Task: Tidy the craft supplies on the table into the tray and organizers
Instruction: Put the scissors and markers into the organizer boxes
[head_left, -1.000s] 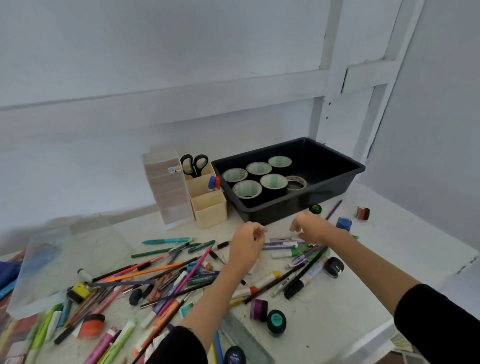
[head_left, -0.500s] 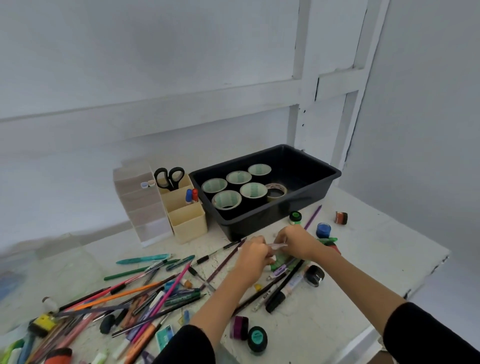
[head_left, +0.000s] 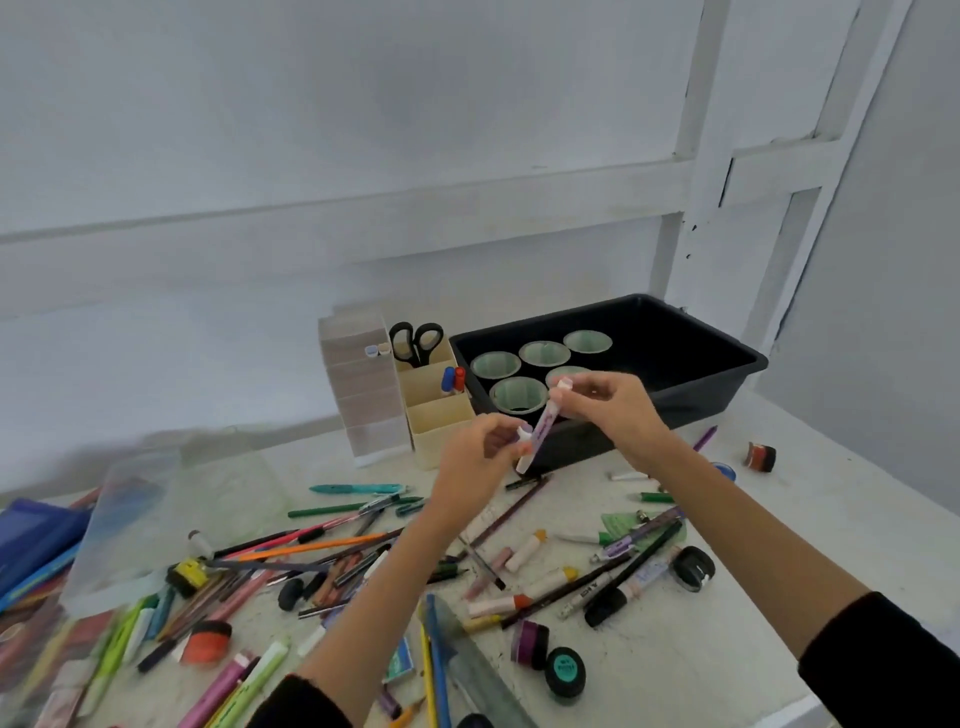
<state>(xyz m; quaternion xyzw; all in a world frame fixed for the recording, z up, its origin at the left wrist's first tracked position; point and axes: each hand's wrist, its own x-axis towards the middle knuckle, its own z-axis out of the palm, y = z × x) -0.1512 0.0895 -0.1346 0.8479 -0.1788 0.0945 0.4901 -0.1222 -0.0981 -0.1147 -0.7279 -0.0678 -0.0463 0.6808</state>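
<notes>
Both hands are holding a pale purple marker (head_left: 540, 434) tilted in the air above the table (head_left: 831, 545), just before the black tray (head_left: 737, 387), the left hand (head_left: 480, 460) pinching its lower end, the right hand (head_left: 615, 410) pinching its top, its printing being too blurred to read.

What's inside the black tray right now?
The black tray holds tape rolls with pale green cores: five show, standing flat in its left half. The raised right hand and the marker it holds cover the space beside them. The right half looks bare.
</notes>
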